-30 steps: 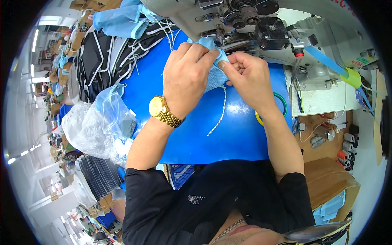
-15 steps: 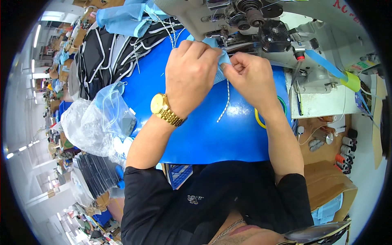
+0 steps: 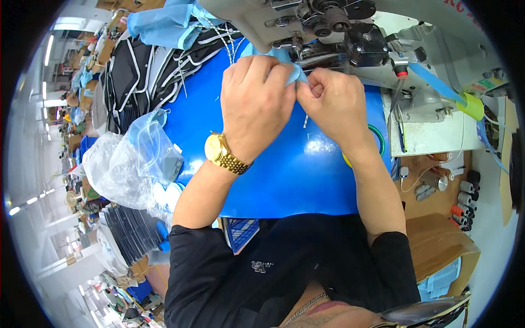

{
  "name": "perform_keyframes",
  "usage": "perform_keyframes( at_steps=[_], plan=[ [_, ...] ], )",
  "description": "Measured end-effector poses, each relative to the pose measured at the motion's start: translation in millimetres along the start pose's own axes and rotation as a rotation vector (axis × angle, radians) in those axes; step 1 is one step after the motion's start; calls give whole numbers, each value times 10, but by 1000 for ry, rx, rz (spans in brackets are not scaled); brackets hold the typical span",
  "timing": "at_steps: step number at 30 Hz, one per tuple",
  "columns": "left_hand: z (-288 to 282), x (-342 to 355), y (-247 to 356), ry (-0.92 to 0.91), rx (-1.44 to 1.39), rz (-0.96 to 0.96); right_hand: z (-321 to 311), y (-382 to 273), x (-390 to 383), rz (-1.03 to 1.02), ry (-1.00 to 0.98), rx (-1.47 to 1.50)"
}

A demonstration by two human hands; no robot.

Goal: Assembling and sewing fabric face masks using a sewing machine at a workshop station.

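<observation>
Close together in front of the sewing machine (image 3: 320,41), both of my hands grip a piece of light blue fabric (image 3: 296,75). My left hand (image 3: 256,98) is closed, fingers curled over the fabric's left part, with a gold watch on the wrist. Thumb and fingers of my right hand (image 3: 333,101) pinch its right edge, touching the left hand's fingertips. Below them pokes the short end of a black-flecked white cord (image 3: 305,122). Most of the fabric is hidden behind my left hand and by the machine.
Black pieces with pale piping (image 3: 131,76) and light blue mesh (image 3: 161,24) are heaped at the far left of the blue table (image 3: 290,186). Clear plastic bags (image 3: 117,169) lie at its left edge. Light blue tape (image 3: 437,85) feeds into the machine from the right.
My hands have come closer together, and the right one has shifted slightly left. Less of the dangling cord shows below them, and the fabric between the fingers is folded differently.
</observation>
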State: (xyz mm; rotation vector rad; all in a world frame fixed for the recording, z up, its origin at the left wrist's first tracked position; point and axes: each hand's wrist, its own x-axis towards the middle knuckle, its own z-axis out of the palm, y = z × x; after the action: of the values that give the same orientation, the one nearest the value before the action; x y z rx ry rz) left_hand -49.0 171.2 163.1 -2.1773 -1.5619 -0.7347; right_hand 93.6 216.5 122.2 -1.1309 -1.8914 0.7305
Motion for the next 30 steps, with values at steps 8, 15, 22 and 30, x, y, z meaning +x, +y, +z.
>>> perform_keyframes(
  at_steps=[8, 15, 22, 30],
  plan=[
    [-51, 26, 18, -97, 80, 59, 6, -36, -1, 4, 28, 91],
    [-202, -38, -135, -103, -70, 67, -1, -48, 19, 4, 51, 68],
    [-224, -160, -348, -150, -91, 349, 18, -33, 15, 66, 34, -8],
    [-207, -120, -340, -218, -213, 337, 48, -64, -53, 134, 45, 116]
  ],
)
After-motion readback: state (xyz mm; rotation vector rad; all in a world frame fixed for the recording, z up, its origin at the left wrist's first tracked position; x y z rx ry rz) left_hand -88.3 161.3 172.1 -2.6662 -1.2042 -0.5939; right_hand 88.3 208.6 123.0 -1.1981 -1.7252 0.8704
